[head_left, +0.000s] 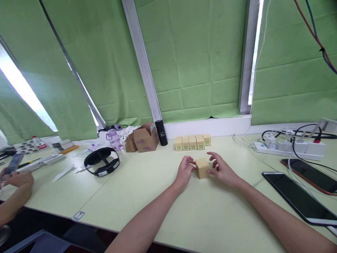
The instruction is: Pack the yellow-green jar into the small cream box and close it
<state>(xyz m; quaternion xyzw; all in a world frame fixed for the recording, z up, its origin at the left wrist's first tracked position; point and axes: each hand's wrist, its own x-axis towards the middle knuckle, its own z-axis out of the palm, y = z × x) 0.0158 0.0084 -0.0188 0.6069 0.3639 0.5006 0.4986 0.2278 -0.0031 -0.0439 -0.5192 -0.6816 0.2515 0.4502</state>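
A small tan cardboard box [202, 168] sits on the pale green table [147, 200] between my two hands. My left hand [185, 172] touches its left side with curled fingers. On the box's right side rests my right hand [222, 169], its thumb against the box and its other fingers spread above it. Behind the box stands a row of several small boxes with green labels [192, 142], close to the window sill.
A black cylinder [161, 132] and brown cartons [143, 139] stand at the back left, with a black headset [102, 161] nearer. Two dark tablets [297, 196] and a power strip with cables [286, 147] lie at the right. Another person's hand holds a phone [13, 165] at far left.
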